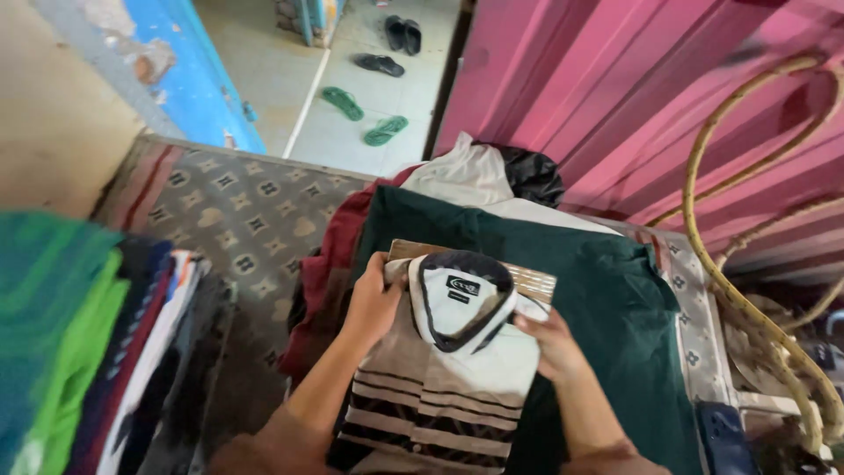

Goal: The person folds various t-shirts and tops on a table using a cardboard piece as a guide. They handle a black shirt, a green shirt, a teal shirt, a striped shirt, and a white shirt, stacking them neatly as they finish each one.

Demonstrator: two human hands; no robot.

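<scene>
A folded white shirt (457, 352) with a dark collar and dark and tan stripes lies on a dark green garment (607, 290). My left hand (374, 303) grips the shirt's left shoulder beside the collar. My right hand (549, 343) holds its right shoulder. The shirt's top edge rests over a piece of brown cardboard (527, 277). Under the green garment lie a maroon cloth (330, 264), a cream garment (466, 180) and a black one (534, 174).
A stack of folded clothes (97, 343) in green, blue, red and white sits at the left on a brown patterned mattress (237, 220). A pink corrugated wall (633, 79) stands behind. Cane hoops (756, 299) lean at the right. Sandals (365, 114) lie on the floor beyond.
</scene>
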